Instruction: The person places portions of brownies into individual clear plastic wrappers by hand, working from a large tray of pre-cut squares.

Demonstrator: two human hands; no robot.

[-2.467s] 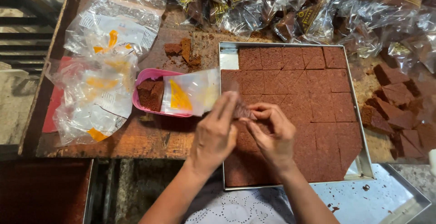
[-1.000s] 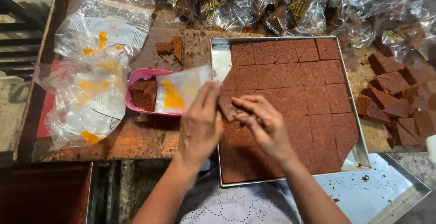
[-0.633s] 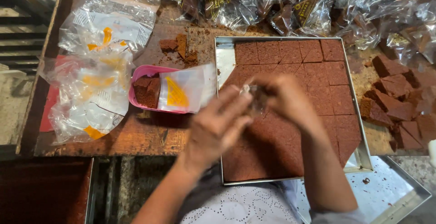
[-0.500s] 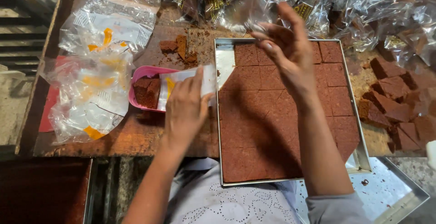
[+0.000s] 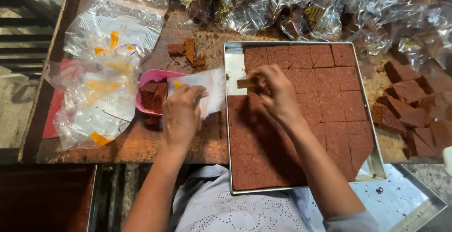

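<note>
Landmark: metal tray (image 5: 372,166) of cut brown slab. Right hand (image 5: 275,88) has dropped back from the far wrapped pile onto the tray's top-left, grip pinched shut on a brown piece (image 5: 246,83) at the bare corner. Left hand (image 5: 181,112), just left of the tray, has come down on a clear bag (image 5: 207,88), fingers curled over it, whether gripped cannot tell. Pink tub (image 5: 148,79) left of that. So one piece wrapped and tossed, another being lifted. Wrapped pile (image 5: 263,6) beyond the tray on the counter (image 5: 141,140)
</note>
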